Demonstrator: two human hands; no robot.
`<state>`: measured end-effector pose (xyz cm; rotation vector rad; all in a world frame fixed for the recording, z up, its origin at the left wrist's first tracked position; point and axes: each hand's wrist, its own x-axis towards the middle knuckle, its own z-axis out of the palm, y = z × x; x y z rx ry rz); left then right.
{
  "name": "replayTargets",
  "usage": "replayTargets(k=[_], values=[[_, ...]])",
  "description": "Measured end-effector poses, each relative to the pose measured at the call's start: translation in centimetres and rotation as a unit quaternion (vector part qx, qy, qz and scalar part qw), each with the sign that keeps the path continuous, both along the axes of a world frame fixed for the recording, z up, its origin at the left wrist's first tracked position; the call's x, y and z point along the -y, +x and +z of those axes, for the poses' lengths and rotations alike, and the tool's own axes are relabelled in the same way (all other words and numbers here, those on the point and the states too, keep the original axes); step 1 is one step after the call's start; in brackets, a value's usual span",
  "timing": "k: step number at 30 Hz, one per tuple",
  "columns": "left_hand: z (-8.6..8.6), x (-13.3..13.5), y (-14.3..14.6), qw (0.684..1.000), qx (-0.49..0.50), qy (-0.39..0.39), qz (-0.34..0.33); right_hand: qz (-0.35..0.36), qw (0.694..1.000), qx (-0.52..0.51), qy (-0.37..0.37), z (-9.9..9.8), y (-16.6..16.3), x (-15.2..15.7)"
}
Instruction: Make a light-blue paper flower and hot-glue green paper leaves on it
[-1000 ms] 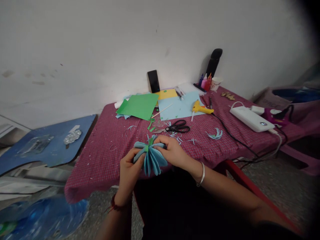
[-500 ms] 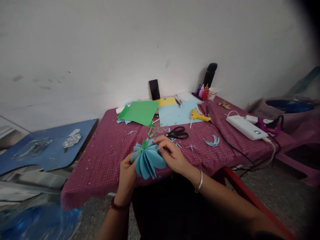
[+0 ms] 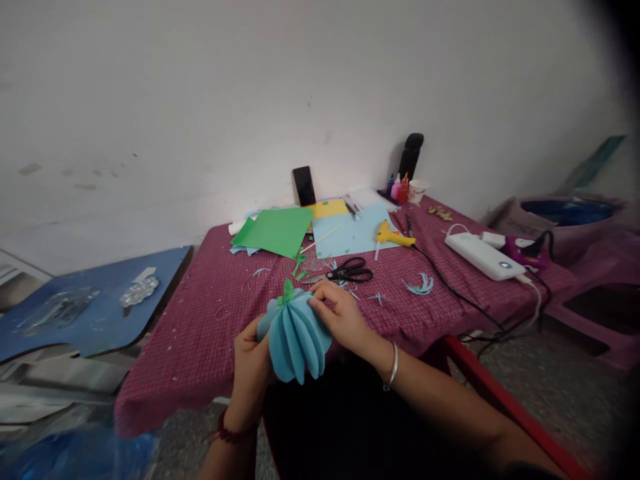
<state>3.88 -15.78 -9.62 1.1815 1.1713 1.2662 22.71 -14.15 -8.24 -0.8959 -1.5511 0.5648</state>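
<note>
Between my hands is a blue paper pumpkin, made of several fanned, rounded folds with a small green paper stem and leaf on top. My left hand grips its left side, fingers partly hidden behind the paper. On the upper right, my right hand pinches the edge of a fold between thumb and fingers. Just beyond the pumpkin, black-handled scissors lie on the checked tablecloth among green and blue paper scraps.
Green paper, blue paper and a yellow glue gun lie farther back. A phone leans on the wall. On the right are a white power bank and cables. A blue board stands at left.
The paper pumpkin has tipped more upright, its folds now facing me and its green stem pointing up. Both hands keep their hold. The camera view has shifted slightly.
</note>
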Motion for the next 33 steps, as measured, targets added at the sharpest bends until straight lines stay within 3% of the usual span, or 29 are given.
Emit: replayTargets(k=[6, 17, 24, 29, 33], values=[[-0.4, 0.0, -0.1, 1.0, -0.011, -0.003, 0.019, 0.019, 0.999, -0.018, -0.021, -0.7, 0.3, -0.4], [0.9, 0.4, 0.5, 0.988, -0.086, 0.128, 0.014, 0.043, 0.999, -0.011, -0.023, -0.5, 0.8, 0.0], [0.9, 0.2, 0.7, 0.976, -0.097, 0.187, 0.05, -0.05, 0.997, 0.012, 0.055, 0.1, 0.9, 1.9], [0.5, -0.2, 0.7, 0.965, -0.108, 0.222, 0.093, -0.04, 0.992, 0.083, 0.082, 0.5, 0.2, 3.3], [-0.2, -0.6, -0.2, 0.966, -0.1, 0.218, 0.091, -0.045, 0.991, 0.109, 0.07, -0.4, 0.3, 3.4]])
